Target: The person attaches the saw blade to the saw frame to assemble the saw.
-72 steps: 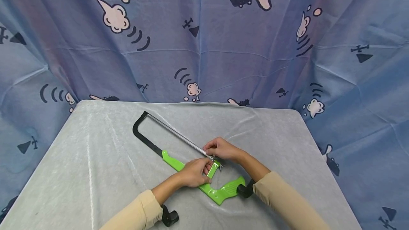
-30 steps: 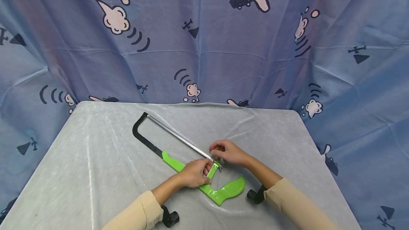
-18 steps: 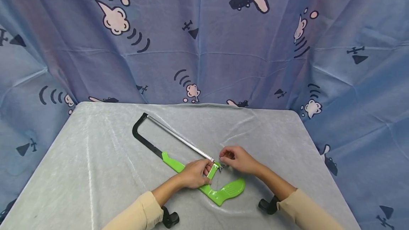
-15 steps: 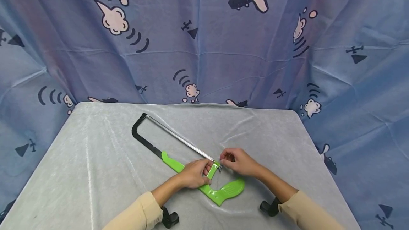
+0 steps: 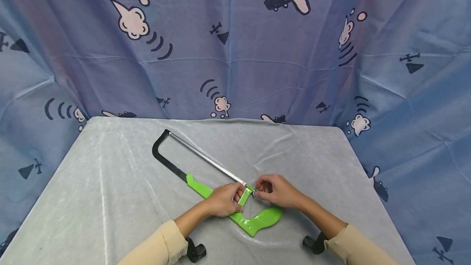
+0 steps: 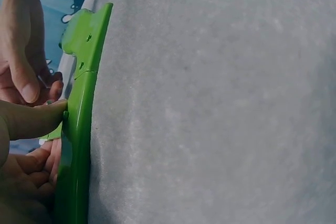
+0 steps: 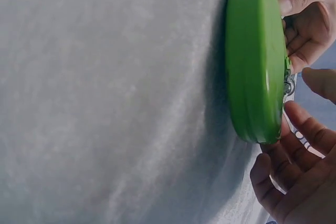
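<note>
A hacksaw [image 5: 198, 187] with a green handle and a black front frame lies aslant on the table. Its silver blade [image 5: 206, 157] runs along the far side, joined to the green post at the near right end. My left hand [image 5: 222, 200] grips that green post, thumb on the near side, fingertips inside the frame. My right hand [image 5: 277, 191] is at the small metal wing nut [image 7: 289, 86] behind the post. In the right wrist view its thumb and index finger stand apart close by the nut; the other fingers are loosely bent beside the green handle end.
Grey velvety cloth covers the table [image 5: 121, 199]. A blue curtain [image 5: 235, 44] printed with planes and clouds hangs behind and at both sides. Each wrist bears a black camera mount, such as the left one [image 5: 196, 252].
My right hand has moved from over the blade's near end, rightward and towards me, to the wing nut. My left hand and the hacksaw have stayed in place.
</note>
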The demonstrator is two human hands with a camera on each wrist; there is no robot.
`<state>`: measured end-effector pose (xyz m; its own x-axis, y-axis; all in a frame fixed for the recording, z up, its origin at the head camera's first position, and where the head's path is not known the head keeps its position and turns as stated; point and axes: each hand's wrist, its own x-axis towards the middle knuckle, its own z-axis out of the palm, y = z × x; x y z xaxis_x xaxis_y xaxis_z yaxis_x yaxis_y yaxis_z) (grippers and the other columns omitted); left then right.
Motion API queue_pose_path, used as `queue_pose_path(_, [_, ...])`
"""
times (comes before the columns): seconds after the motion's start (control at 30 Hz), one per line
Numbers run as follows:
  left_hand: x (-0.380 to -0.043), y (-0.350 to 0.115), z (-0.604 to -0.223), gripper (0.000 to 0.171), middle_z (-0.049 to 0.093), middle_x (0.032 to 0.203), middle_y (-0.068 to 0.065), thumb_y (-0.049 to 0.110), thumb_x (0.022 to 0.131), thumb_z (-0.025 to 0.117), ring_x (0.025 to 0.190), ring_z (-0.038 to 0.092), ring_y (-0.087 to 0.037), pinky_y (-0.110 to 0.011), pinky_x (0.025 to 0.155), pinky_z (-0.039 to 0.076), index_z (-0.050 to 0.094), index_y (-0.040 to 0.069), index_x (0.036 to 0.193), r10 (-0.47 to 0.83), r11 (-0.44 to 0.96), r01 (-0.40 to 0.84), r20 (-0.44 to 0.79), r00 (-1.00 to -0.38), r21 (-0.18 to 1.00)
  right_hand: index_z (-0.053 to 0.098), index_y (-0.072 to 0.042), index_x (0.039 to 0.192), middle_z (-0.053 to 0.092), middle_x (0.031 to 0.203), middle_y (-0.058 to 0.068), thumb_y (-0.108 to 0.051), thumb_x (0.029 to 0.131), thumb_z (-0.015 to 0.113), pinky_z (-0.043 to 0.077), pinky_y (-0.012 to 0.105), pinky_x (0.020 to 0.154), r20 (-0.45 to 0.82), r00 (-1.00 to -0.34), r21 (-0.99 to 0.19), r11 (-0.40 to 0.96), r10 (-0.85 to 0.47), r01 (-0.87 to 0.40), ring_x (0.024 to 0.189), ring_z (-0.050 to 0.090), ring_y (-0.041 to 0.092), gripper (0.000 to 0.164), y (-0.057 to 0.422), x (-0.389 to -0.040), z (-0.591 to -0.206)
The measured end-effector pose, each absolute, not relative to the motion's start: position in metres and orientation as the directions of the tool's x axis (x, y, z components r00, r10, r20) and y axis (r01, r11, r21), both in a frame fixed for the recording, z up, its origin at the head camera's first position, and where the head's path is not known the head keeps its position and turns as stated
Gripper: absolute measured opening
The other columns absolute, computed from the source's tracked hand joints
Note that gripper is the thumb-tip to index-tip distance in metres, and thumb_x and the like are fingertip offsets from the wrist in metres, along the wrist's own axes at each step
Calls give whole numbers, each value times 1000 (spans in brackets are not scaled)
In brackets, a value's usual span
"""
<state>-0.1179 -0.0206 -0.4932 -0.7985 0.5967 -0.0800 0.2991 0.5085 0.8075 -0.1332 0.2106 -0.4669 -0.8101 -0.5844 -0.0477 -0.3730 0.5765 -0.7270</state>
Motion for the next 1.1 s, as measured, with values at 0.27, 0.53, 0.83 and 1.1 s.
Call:
queue_pose_path(0.27, [-118,-21,-495,36,58,88,6,8,75,81,80,56,-5,-24,75,41,60,10,105,596,505,300,-76,-799,809,66,-11,85,59,73,-7,-18,85,78,47,23,59,-48,-810,-722,580,-585,-376,64,54,4,14,211,-133,-473])
queue_pose_path(0.53, [-118,-20,-494,36,58,88,6,9,75,81,80,55,-4,-24,75,41,60,11,105,596,508,304,-74,-799,806,66,-12,83,57,72,-9,-22,83,78,45,23,59,-92,-793,-694,610,-602,-382,64,50,1,16,208,-135,-476])
queue_pose_path(0.83, [-118,-20,-495,35,58,88,6,9,76,80,80,55,-4,-24,76,41,60,10,104,595,512,303,-77,-800,804,62,-10,77,52,68,-10,-17,77,79,41,22,57,-142,-802,-647,668,-581,-369,61,46,1,19,200,-137,-472])
queue_pose_path(1.1, [-118,-20,-495,36,58,89,6,8,76,80,80,55,-3,-24,76,41,60,10,105,594,509,311,-66,-802,803,52,-14,64,46,59,-10,-13,72,77,36,22,53,-189,-825,-593,732,-532,-337,54,42,3,27,188,-136,-467])
